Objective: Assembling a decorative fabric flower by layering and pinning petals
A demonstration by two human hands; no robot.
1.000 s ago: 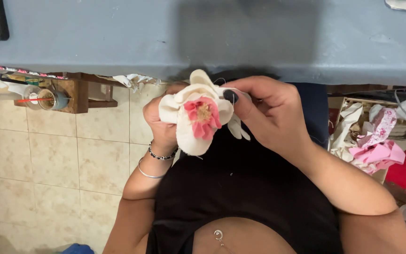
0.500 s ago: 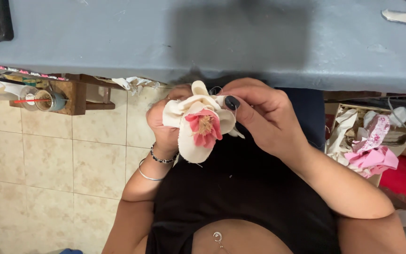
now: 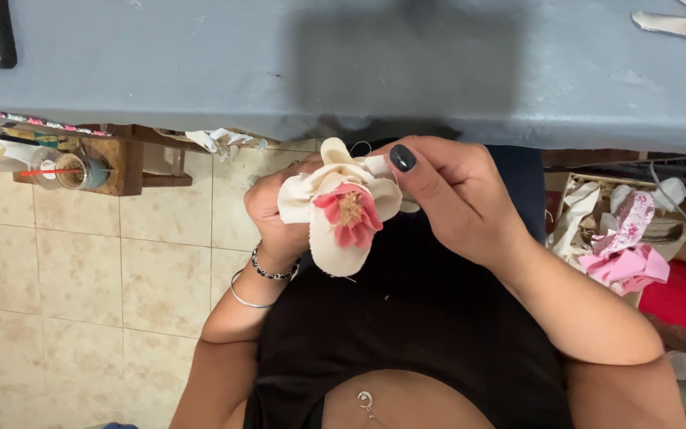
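A grey-blue table (image 3: 200, 71) spans the top of the view, with a tiled floor (image 3: 81, 270) below it at left. At right, an open cardboard box (image 3: 573, 187) holds crumpled pink and cream fabric scraps (image 3: 625, 254), next to a red container (image 3: 680, 302); no readable label shows on either. At left, a small wooden stand (image 3: 125, 163) holds a glass jar (image 3: 73, 171).

Just below the table edge, over the person's lap, both hands hold a fabric flower (image 3: 341, 210): cream petals around a pink centre. The left hand (image 3: 271, 214) wraps around its back from beneath. The right hand (image 3: 446, 195) pinches the upper petals between thumb and fingers. The flower looks light, soft and easily crushed or frayed; it seems best held gently at the gathered base, not by the loose petal edges.
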